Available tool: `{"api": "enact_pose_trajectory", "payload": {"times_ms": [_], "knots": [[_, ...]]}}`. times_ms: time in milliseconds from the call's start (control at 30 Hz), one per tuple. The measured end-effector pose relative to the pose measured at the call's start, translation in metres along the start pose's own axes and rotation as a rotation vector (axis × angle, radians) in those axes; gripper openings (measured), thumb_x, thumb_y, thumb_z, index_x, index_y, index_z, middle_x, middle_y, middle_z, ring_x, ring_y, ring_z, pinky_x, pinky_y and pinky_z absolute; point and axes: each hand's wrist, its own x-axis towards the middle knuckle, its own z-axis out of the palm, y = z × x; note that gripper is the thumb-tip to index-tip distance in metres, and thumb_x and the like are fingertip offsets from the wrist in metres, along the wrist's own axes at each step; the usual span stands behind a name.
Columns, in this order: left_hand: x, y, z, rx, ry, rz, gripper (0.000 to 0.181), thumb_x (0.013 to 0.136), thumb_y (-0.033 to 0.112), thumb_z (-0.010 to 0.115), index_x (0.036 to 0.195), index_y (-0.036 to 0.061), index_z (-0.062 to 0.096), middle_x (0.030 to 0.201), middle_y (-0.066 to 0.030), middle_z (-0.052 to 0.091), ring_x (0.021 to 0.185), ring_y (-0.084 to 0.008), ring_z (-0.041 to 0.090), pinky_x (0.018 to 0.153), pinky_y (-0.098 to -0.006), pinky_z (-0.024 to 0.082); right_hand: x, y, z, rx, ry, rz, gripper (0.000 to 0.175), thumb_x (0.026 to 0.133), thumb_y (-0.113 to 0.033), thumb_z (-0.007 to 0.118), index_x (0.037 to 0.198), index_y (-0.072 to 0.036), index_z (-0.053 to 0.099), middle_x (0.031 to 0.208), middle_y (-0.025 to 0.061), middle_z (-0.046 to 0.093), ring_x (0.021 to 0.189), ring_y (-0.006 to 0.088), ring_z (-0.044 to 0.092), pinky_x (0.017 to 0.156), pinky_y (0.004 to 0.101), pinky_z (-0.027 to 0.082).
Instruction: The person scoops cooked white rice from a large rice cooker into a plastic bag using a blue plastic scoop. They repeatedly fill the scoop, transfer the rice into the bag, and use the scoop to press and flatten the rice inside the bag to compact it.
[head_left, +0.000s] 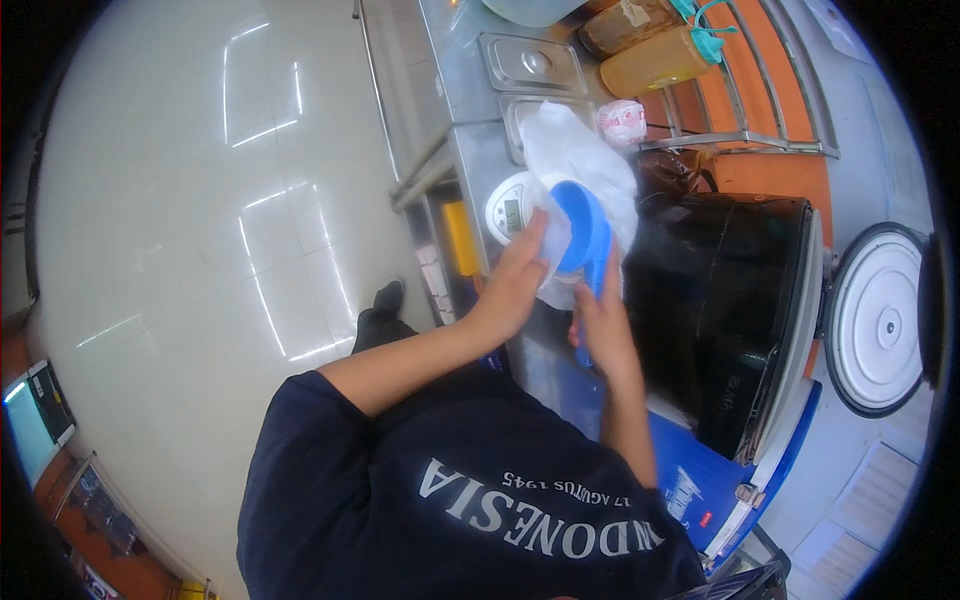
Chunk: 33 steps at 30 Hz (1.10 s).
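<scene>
My right hand (606, 322) grips the handle of a blue plastic dipper (600, 244), whose bowl tilts toward my left. A small translucent plastic bag (553, 229) is in my left hand (517, 277), held against the dipper's mouth. What the dipper and the small bag contain cannot be made out. Just beyond my left fingers a white digital kitchen scale (501, 201) rests on the steel counter (476, 154), its display lit. Behind the dipper spreads a large white plastic bag (577, 150), partly hidden by the dipper and my hands.
Steel pan lids (517, 67) lie farther along the counter, near an amber bottle with a teal cap (652, 64) and a red-and-white wrapped roll (622, 122). A large glossy black container (705, 300) stands close on my right, above a blue cooler box (675, 469).
</scene>
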Motion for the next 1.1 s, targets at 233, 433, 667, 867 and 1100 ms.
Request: {"api": "enact_pose_trajectory", "payload": {"times_ms": [233,433,667,867,1100], "knots": [[-0.01,0.011,-0.001,0.24,-0.021,0.283,0.054,0.094,0.021,0.033,0.141,-0.0014,0.022,0.146,-0.022,0.021,0.131,-0.039,0.024,0.107,-0.0432,0.019,-0.011,0.014,-0.006,0.831,-0.128,0.124,0.054,0.092,-0.01,0.044,0.139,-0.019,0.021,0.077,0.0031,0.042,0.05,0.0097,0.04,0.034,0.0198,0.032],[-0.03,0.024,0.003,0.368,-0.279,0.599,0.055,0.091,0.025,0.033,0.139,-0.0013,0.028,0.145,-0.0205,0.025,0.131,-0.0393,0.025,0.107,-0.0481,0.017,-0.02,0.019,-0.02,0.947,-0.131,0.112,0.043,0.092,-0.013,0.047,0.133,-0.015,0.032,0.079,0.0026,0.046,0.05,0.0094,0.042,0.033,0.0182,0.03],[-0.039,0.028,0.008,0.417,-0.334,0.62,0.05,0.084,0.021,0.042,0.133,0.0093,0.044,0.144,-0.0083,0.034,0.129,-0.033,0.031,0.105,-0.0511,0.016,-0.027,0.008,-0.022,0.845,-0.023,0.081,0.042,0.091,-0.013,0.049,0.131,-0.01,0.035,0.082,0.0043,0.05,0.051,0.0086,0.045,0.038,0.0188,0.036],[-0.045,0.036,0.006,0.519,-0.286,0.925,0.051,0.072,0.02,0.057,0.122,0.0238,0.056,0.133,0.0061,0.049,0.125,-0.0149,0.04,0.103,-0.0464,0.012,-0.028,0.006,-0.018,0.892,-0.08,0.048,0.036,0.092,-0.011,0.048,0.126,-0.008,0.037,0.076,0.0037,0.044,0.053,0.0092,0.043,0.046,0.0194,0.038],[-0.047,0.035,0.006,0.483,-0.258,1.029,0.046,0.071,0.018,0.059,0.116,0.0246,0.059,0.124,0.0049,0.055,0.12,-0.013,0.044,0.097,-0.046,0.017,-0.036,0.004,-0.022,1.032,-0.197,0.033,0.033,0.093,-0.01,0.045,0.125,-0.01,0.035,0.074,0.0047,0.04,0.051,0.0102,0.039,0.036,0.0201,0.033]]}}
